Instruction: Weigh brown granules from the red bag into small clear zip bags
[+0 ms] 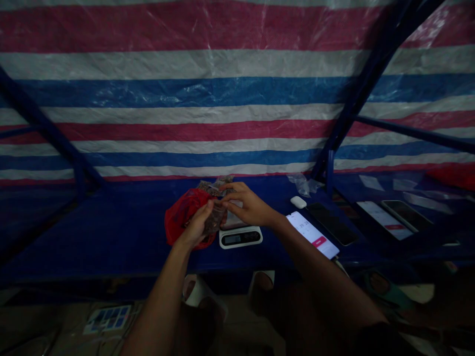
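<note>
Striped red, white and blue plastic sheeting (208, 94), hung behind a blue table (92, 222). Landmark: white digital scale with dark display (241, 244). Just left of the scale, one small clear plastic bag of brown contents (212, 220): filled, sealing not discernible, pinched between left hand (197, 226) and right hand (249, 205). Similar filled bags (218, 186) are laid behind the scale; crumpled red plastic bag (175, 221), left. Forearms angled inward, right hand extended over the scale.

dim light | striped sheeting (208, 94) behind | blue tabletop (92, 232) | slanting blue posts (365, 84) | pale floor (241, 321)
</note>
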Available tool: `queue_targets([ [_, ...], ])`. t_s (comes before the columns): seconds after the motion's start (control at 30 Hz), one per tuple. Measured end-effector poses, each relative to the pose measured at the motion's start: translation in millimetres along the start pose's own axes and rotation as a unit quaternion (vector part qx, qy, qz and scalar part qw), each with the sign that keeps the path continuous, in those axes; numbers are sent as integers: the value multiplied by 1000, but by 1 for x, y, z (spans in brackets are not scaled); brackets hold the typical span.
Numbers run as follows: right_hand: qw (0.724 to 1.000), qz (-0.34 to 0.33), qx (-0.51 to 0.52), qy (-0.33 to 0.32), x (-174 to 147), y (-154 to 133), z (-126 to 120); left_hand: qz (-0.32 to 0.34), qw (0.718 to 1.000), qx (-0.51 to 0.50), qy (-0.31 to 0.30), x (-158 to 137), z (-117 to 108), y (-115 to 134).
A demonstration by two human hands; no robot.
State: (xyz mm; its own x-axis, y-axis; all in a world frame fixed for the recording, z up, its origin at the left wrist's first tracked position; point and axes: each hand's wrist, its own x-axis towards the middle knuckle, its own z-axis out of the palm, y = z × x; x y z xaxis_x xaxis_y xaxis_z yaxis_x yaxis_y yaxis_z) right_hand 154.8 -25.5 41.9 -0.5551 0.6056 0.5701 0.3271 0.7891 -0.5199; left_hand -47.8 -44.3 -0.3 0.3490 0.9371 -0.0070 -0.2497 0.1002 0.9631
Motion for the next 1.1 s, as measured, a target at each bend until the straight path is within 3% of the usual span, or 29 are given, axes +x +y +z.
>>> queue_targets([
  [0.23, 998, 20, 45, -41, -5, -3, -4, -31, 999, 31, -9, -1, 0, -3],
  [0.3, 997, 32, 62, -21, -5, 0, -8, -13, 998, 60, -8, 1, -5, -4],
  [0.37, 996, 63, 64, 26, -6, 6, -16, 40, 990, 134, 34, 1, -14, -1],
  [0.43, 991, 103, 28, 83, -8, 16, -29, 93, 956, 255, 109, -2, -26, 4],
  [0.5, 981, 128, -48, 139, -12, 29, -43, 111, 898, 397, 155, -7, -39, 9],
  [0.6, 958, 128, -195, 170, -21, 53, -57, 90, 805, 572, 132, -14, -54, 10],
  [0.67, 943, 130, -271, 144, -28, 69, -57, 67, 765, 633, 102, -15, -58, 6],
  [0.77, 927, 172, -331, 46, -39, 86, -50, 32, 743, 666, 56, -13, -58, -3],
  [0.83, 921, 193, -336, -20, -44, 89, -45, 19, 747, 663, 39, -12, -54, -5],
  [0.9, 924, 198, -325, -33, -44, 84, -41, 31, 757, 652, 46, -15, -50, 1],
  [1.0, 939, 171, -297, 20, -31, 59, -32, 116, 745, 638, 158, -23, -44, 20],
  [1.1, 959, 125, -252, 24, -9, 23, -11, 174, 678, 630, 336, -23, -47, 38],
])
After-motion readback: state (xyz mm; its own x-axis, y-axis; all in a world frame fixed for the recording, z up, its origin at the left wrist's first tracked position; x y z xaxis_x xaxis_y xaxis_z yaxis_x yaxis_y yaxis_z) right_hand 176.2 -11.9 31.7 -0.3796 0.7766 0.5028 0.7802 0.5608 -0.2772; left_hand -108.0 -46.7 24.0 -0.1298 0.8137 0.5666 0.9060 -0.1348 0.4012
